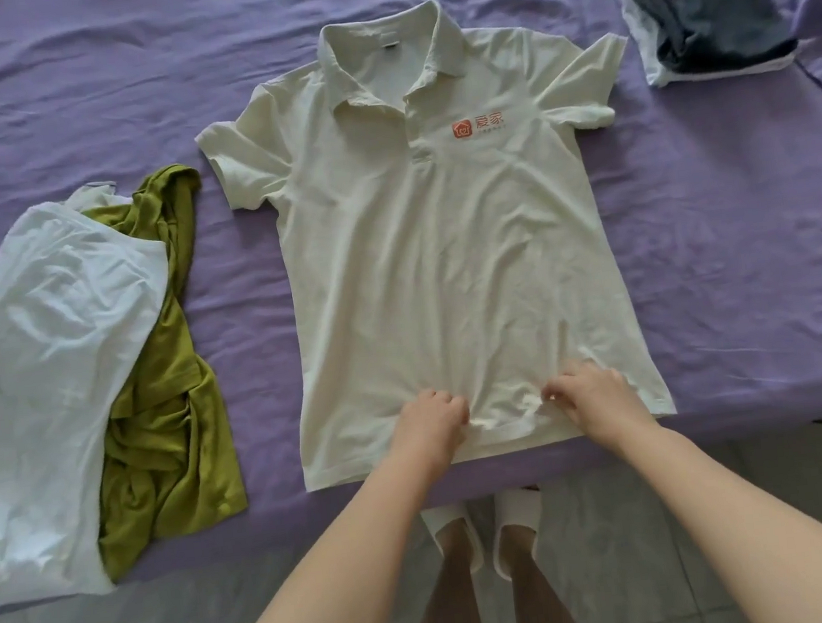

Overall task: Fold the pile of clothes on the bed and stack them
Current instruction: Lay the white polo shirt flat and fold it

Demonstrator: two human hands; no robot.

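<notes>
Over on the left of the bed (727, 247) the unfolded pile waits: a white garment (44, 360) slumped over a crumpled olive-green one (167, 428), both limp and loose. In the middle, the cream polo shirt (444, 257) lies face up and spread flat, collar towards the far side, hem at the near edge where the person stands. Down at that hem, the left hand (433, 418) has its fingers curled in, grip pinching a little tuck of fabric, and just beside it the right hand (588, 396) does the same, fingers closed on the cloth, a small ridge bunched between them. This shirt looks light and soft, a thin knit that will wrinkle and slide rather than hold a crease, so I'd say the surer hold is out at the hem corners or the shoulder seams, not the centre. Far right, near the top corner, a dark folded stack (706, 6) already sits, well apart from the shirt.
</notes>
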